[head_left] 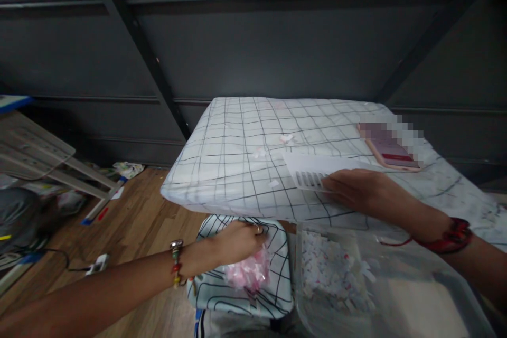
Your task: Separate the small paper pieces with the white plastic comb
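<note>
At six o'clock, left grip (pixel 237 245) with fingers curled downward over pink packets (pixel 249 273) in clear wrap, on a pale checked pad (pixel 277 259); fingertips hidden, so cannot tell how far closed or whether holding any of them. Between three and four o'clock, right grip (pixel 358 190) stretched out along a white card (pixel 303 168) with a row of slots, touching it from above; thumb and card's underside out of sight, so cannot tell whether pinching it or merely resting on it. At three o'clock, just beyond the card, a phone (pixel 386 145) on the white checked bench (pixel 225 169), far corner masked by coarse squares. Near the middle, a few white scraps (pixel 287 138), too smudged to make out. Between four and five o'clock, a clear tub (pixel 384 311), cut off by the bottom edge; inside, speckled pieces (pixel 328 269) and a pale block (pixel 428 306), both hazy. At eight o'clock, on the wooden floor (pixel 158 211), a small white object (pixel 99 263) beside the left forearm, too blurred to name.
</note>
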`<state>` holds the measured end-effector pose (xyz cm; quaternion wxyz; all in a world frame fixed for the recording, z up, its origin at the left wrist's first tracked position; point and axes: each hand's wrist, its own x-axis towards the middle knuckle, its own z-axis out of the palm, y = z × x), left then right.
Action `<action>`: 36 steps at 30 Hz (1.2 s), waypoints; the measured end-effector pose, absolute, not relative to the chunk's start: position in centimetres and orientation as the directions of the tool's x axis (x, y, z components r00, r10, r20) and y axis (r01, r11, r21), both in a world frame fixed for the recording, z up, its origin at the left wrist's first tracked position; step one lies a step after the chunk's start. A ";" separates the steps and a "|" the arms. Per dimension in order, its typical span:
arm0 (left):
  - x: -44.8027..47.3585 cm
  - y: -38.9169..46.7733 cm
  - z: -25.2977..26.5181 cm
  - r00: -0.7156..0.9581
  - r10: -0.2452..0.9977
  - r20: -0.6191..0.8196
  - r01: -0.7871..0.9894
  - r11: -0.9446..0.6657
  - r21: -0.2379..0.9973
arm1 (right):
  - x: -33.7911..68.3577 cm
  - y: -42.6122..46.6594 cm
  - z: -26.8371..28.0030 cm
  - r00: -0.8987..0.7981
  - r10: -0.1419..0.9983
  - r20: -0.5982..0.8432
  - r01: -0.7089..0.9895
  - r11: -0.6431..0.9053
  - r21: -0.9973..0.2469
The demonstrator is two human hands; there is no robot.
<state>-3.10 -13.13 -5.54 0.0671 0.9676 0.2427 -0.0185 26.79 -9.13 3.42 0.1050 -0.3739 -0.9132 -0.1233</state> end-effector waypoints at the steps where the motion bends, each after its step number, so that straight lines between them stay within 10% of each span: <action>1: -3.0 -13.2 -5.4 0.889 0.450 -0.086 0.457 -0.886 0.083 | 27.0 -9.1 3.3 -0.750 0.612 0.250 0.659 0.725 0.202; 12: -2.2 -14.3 -1.7 0.921 0.374 0.106 0.371 -0.928 0.047 | 22.9 -9.9 4.5 -0.857 0.344 0.385 0.448 0.865 0.226; 19: -1.5 -11.7 2.9 0.661 0.702 0.266 0.579 -0.702 0.415 | 19.9 -9.8 4.7 -0.806 0.487 0.336 0.479 0.871 -0.113; 36: -2.1 -5.4 3.3 0.679 0.717 0.155 0.651 -0.687 0.324 | 26.0 -7.2 2.4 -0.752 0.623 0.214 0.643 0.765 0.035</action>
